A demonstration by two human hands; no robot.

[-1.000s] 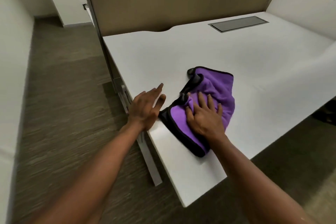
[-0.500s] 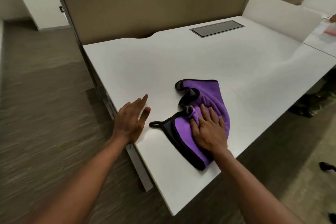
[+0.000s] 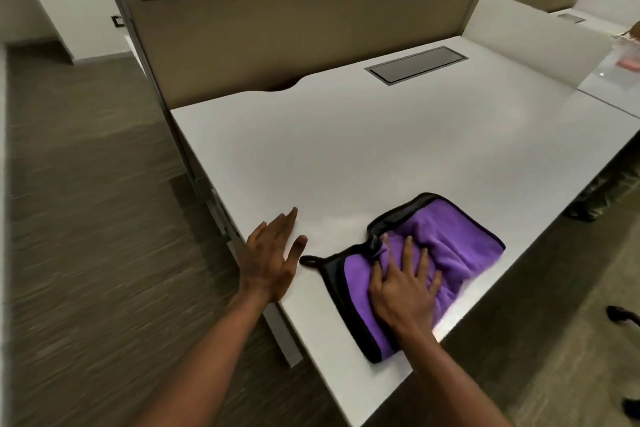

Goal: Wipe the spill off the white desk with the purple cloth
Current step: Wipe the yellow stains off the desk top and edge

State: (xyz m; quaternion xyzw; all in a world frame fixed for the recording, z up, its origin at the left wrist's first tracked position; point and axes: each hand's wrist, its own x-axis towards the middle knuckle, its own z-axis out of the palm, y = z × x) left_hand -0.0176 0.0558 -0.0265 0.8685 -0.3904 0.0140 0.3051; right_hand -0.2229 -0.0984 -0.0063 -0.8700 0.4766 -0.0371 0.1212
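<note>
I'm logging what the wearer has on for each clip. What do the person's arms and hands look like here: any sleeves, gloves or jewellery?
Both forearms are bare as far as the frame shows; no sleeve or cuff is in view. The left hand and right hand wear no gloves, and no watch, ring or bracelet shows.

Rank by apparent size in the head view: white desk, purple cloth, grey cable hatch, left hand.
1. white desk
2. purple cloth
3. grey cable hatch and left hand: similar; the hand's nearness makes the order unsure.

Tan divider panel (image 3: 294, 42), grey cable hatch (image 3: 415, 64)
</note>
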